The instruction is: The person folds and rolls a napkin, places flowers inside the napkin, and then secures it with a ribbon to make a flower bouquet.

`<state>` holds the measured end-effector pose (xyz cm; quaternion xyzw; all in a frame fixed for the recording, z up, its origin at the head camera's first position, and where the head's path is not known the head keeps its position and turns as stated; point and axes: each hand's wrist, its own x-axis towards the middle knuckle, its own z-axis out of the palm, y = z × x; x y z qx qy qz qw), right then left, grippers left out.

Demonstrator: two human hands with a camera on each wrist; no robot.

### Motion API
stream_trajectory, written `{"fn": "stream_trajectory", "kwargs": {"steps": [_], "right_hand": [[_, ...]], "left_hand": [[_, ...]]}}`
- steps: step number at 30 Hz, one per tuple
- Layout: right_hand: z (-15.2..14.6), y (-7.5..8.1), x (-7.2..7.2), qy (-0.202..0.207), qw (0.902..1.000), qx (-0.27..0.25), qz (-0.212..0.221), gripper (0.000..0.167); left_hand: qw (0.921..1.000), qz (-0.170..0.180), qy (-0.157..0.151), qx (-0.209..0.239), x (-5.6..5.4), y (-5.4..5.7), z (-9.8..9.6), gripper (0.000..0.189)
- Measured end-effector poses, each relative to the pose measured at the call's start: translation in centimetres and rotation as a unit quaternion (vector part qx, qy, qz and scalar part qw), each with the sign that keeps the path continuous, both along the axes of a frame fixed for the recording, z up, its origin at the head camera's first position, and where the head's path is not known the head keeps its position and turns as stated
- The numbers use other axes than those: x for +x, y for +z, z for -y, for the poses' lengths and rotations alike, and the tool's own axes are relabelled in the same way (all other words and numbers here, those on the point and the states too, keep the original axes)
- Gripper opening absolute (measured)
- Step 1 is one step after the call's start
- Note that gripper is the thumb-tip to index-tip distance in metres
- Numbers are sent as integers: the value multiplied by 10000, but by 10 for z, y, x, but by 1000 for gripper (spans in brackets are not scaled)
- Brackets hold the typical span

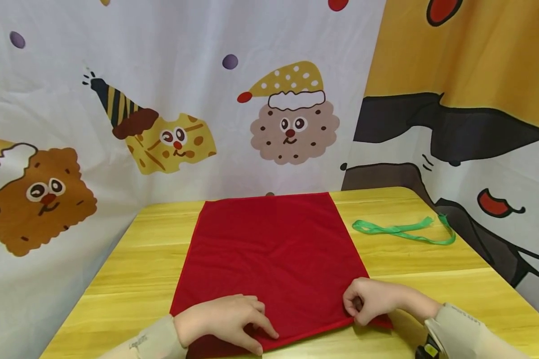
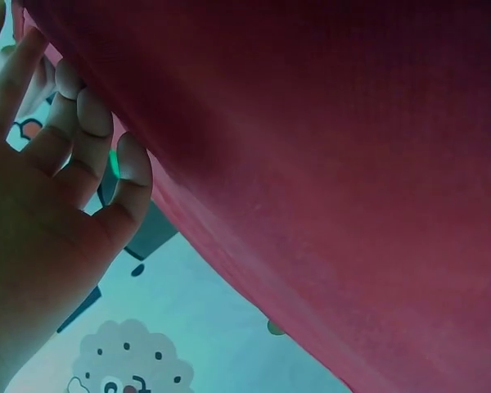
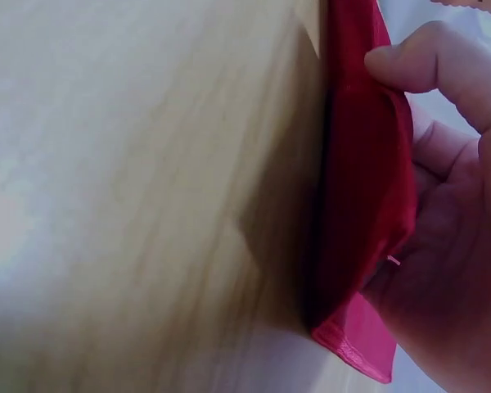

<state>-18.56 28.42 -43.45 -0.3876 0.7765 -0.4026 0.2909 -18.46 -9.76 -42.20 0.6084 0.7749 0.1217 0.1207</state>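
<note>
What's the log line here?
red cloth: spread on wooden table; left hand: at near edge; right hand: pinches near edge; green ribbon: right of cloth

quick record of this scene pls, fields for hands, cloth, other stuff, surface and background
left hand: fingers at the near edge of the cloth; whether they pinch it is unclear
right hand: pinches the near edge close to its right corner
red cloth: spread out, slightly wrinkled, near edge raised off the table at the right hand
green ribbon: loosely looped, right of the cloth, apart from it
surface: yellow wood-grain table
background: cartoon-print backdrop with cheese and biscuit faces in hats
</note>
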Motion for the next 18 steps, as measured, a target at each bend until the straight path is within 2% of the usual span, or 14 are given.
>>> {"fn": "stream_trajectory", "kwargs": {"steps": [10,14,18], "right_hand": [[3,4,-8,82,9994,168,297,27],[2,10,-12,108,9988,154,453,22],[2,14,-17,92,9993,253,267,16]], "left_hand": [[9999,-161,-14,49,5,2,-2,34],[9995,-277,-51,123,5,2,-6,30],[9991,-385,-14,147,6,3,-9,28]]}}
